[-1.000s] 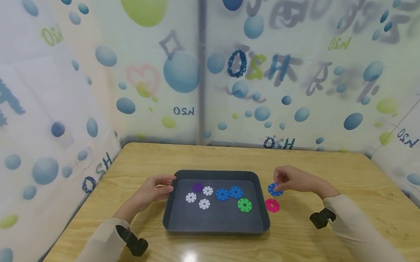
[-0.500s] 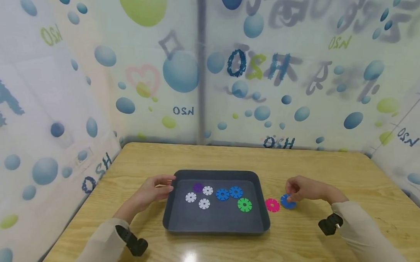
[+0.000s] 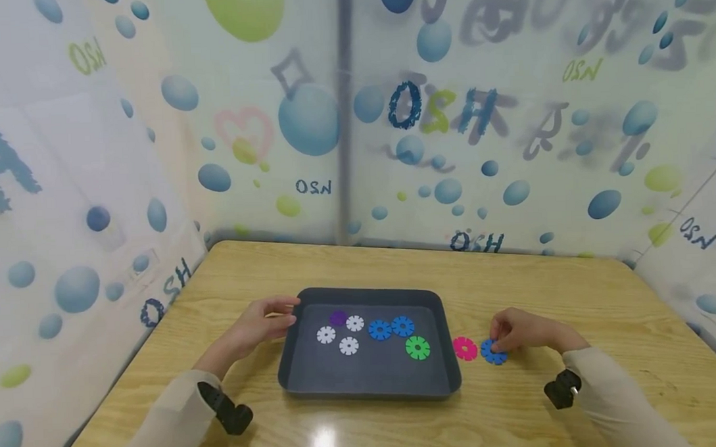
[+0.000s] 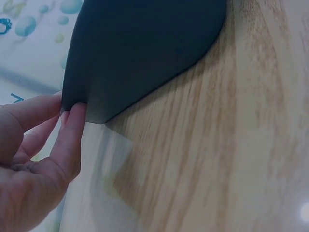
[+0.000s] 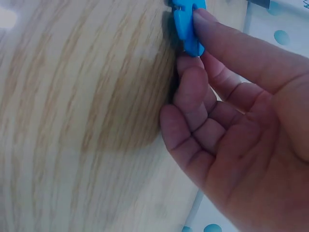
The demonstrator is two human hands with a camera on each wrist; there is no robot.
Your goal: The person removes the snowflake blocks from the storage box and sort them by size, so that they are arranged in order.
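Clearly, hands (image 3: pixel 261 327) (image 3: pixel 520 329) flank the tray (image 3: pixel 369 377), one pinching a blue disc (image 3: pixel 491 357).

Bare tabletop (image 3: pixel 359 269) runs behind the dark tray (image 3: pixel 369 377), leaving space to pass in front of the printed backdrop (image 3: pixel 245 217). To the right, a pink disc (image 3: pixel 459 347) just beside the tray and a blue disc (image 3: pixel 495 359) pinched by the right hand (image 3: pixel 524 329) obstruct the way (there is room on the near side), while the left hand (image 3: pixel 263 325) blocks the far-left corner.

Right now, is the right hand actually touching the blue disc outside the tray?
Touching: the right wrist view shows the right hand gripping the blue disc, its thumb on the disc's face.
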